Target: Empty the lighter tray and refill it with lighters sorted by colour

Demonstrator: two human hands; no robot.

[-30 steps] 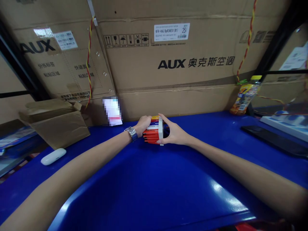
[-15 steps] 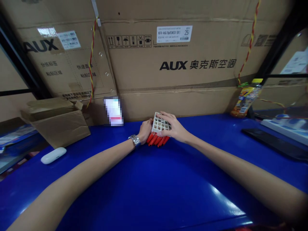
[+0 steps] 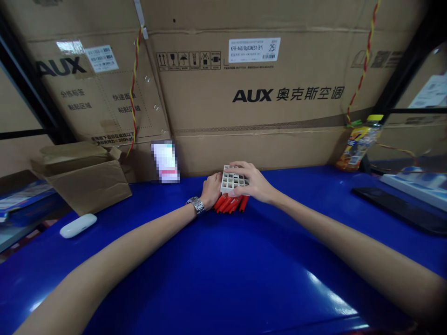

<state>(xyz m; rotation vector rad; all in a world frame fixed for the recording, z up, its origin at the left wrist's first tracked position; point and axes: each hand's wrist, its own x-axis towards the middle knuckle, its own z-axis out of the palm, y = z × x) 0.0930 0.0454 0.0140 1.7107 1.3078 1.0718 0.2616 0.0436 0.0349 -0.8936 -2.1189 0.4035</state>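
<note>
A bundle of red cylinders [image 3: 230,204] stands on the blue table [image 3: 223,270] near the back, capped by a white grid holder [image 3: 231,182]. My left hand [image 3: 210,190], with a metal watch at the wrist, is curled against the left side of the bundle. My right hand [image 3: 254,184] rests on top of the grid holder, fingers bent over its right edge. Both hands grip the same assembly from opposite sides.
Large AUX cardboard boxes [image 3: 251,93] form a wall behind the table. A small open carton [image 3: 84,179] and a white case [image 3: 77,225] lie at left. A yellow-capped bottle [image 3: 359,142] stands at right, beside a black flat device [image 3: 398,209].
The bundle has been turned from lying on its side to standing with the white grid on top. My right hand shifted from its side onto the top.
</note>
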